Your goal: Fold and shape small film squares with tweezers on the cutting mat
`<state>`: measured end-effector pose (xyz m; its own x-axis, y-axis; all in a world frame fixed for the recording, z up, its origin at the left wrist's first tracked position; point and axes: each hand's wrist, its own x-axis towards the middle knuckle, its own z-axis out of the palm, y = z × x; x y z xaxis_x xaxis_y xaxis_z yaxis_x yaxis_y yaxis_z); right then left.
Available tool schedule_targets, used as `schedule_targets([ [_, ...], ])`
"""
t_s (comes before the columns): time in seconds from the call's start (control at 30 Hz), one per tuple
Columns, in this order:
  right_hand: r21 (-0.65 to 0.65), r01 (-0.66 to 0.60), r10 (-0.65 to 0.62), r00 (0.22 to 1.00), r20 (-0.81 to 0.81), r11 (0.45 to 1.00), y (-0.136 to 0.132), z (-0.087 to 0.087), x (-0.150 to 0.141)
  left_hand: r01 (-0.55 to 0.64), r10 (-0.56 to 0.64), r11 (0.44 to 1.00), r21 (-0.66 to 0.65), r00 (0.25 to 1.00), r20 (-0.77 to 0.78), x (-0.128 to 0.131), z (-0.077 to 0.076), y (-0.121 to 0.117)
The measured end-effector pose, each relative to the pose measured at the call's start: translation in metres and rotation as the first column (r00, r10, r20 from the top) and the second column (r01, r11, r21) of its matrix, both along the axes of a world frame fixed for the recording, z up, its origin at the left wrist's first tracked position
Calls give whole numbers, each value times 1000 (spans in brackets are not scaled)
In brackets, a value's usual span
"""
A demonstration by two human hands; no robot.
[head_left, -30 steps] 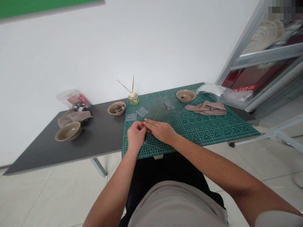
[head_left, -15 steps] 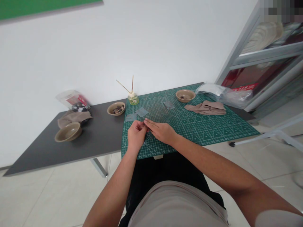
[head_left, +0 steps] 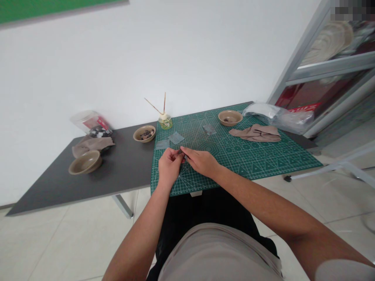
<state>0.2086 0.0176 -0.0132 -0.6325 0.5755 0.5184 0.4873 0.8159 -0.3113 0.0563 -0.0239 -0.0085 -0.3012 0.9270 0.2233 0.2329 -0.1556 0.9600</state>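
Head view, as I stand by: one small dark piece [head_left: 181,151], mostly hidden, pinched by the left hand [head_left: 169,164] above the green mat [head_left: 249,156], apparently for steadiness. Bowl [head_left: 135,135] with fragments [head_left: 147,135] at the hands' ten o'clock, presumably for reach; right hand [head_left: 202,163] palm down, fingers toward ten, its grip I cannot tell.

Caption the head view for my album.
Left hand and right hand, close together over a green cutting mat, with three bowls nearby.

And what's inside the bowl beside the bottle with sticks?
The bowl holds small pieces, some dark, some pale brown; the top ones hide whatever lies beneath.
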Motion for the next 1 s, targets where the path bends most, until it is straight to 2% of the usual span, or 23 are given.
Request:
schedule_targets([
  [0.2, -55, 34, -31, 998, 53, 998, 0, 3, -1, -31, 28, 997, 71, 999, 41, 1, 5, -4],
  [0.3, -61, 85, -86, 996, -7, 994, 1, 4, 0, -55, 47, 990, 132, 997, 61, 0, 4, -2],
  [0.4, -87, 138, -147, 984, -101, 987, 2, 5, 2, -33, 16, 985, 168, 994, 107, 0, 3, -1],
  [0.53, -117, 171, -193, 960, -204, 978, 4, 5, 3, 3, -14, 993, 115, 996, 92, -1, 1, 1],
  [0.63, -109, 190, -210, 953, -218, 976, 4, 4, 4, 14, -21, 998, 64, 993, 114, -2, -2, 3],
  [0.8, 2, 96, -95, 987, -132, 995, 1, 4, 3, 37, -33, 999, -26, 991, 130, 0, -1, 3],
  [1.0, 141, -10, 10, 1000, 1, 990, -1, 5, 2, -18, 16, 1000, -19, 995, -98, 3, 11, -4],
])
